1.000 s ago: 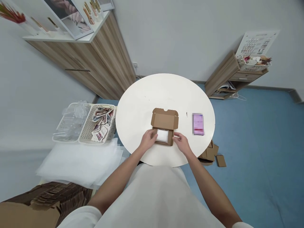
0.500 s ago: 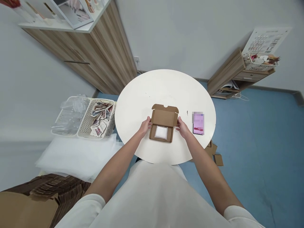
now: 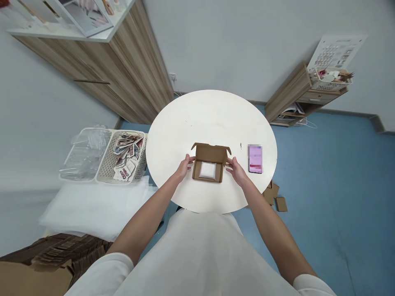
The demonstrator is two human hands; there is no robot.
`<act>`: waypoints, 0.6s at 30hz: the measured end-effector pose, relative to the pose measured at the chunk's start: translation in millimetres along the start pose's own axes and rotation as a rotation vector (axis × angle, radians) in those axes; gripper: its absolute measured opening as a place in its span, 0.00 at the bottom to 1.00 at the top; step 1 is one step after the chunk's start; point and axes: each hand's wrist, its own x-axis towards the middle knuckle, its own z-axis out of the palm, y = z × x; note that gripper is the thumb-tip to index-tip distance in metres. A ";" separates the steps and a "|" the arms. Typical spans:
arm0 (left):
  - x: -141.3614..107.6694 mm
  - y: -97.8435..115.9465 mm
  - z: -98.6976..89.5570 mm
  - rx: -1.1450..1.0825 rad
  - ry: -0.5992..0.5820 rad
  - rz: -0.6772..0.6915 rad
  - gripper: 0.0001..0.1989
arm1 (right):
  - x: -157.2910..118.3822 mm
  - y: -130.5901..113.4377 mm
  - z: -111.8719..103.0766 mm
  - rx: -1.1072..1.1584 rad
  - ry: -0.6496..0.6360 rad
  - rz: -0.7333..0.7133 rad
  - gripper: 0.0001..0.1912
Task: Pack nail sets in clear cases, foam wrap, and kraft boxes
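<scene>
A small brown cardboard box point(image 3: 210, 154) stands on the round white table point(image 3: 212, 113), its lid raised and its side flaps bent. Inside lies a white packet point(image 3: 207, 170). At the box's left side is my left hand point(image 3: 184, 165), its fingers apart and the fingertips by the wall. My right hand point(image 3: 235, 170) is at the right side, fingers spread beside the lid's edge. Neither hand is closed round the box.
A phone point(image 3: 255, 159) lies right of my right hand. Left of the table are a basket of cards point(image 3: 101, 170) and a basket of clear plastic point(image 3: 66, 164). Small cardboard boxes point(image 3: 281, 204) are on the floor at the right.
The lid, which leaned back before, now stands more upright, with its flaps tilted forward. Both hands remain at the box's sides. The whole view has shifted slightly.
</scene>
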 end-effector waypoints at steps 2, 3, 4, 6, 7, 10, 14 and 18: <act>-3.1 -2.0 -1.3 0.048 0.001 -0.013 0.35 | -5.1 4.6 1.7 -0.017 0.013 0.018 0.33; -4.3 -2.4 -2.2 0.065 -0.011 -0.017 0.36 | -7.0 6.6 2.5 -0.013 0.012 0.023 0.32; -5.3 -2.5 -3.3 0.073 -0.027 -0.020 0.36 | -8.5 8.4 3.5 -0.010 0.011 0.026 0.32; -6.8 -1.8 -5.6 0.080 -0.059 -0.023 0.36 | -10.7 10.8 5.7 -0.015 0.017 0.026 0.32; -7.3 -1.1 -6.7 0.086 -0.070 -0.022 0.36 | -11.6 11.5 6.8 -0.028 0.023 0.022 0.32; -8.6 1.2 -9.4 0.141 -0.087 -0.001 0.34 | -15.0 11.7 9.7 -0.099 0.037 -0.010 0.30; -12.7 3.2 -13.4 0.224 -0.085 0.021 0.33 | -23.0 11.8 8.8 -0.124 0.023 -0.022 0.31; -23.1 4.5 -18.3 0.204 -0.169 0.018 0.33 | -35.8 15.0 5.1 -0.038 -0.074 0.002 0.35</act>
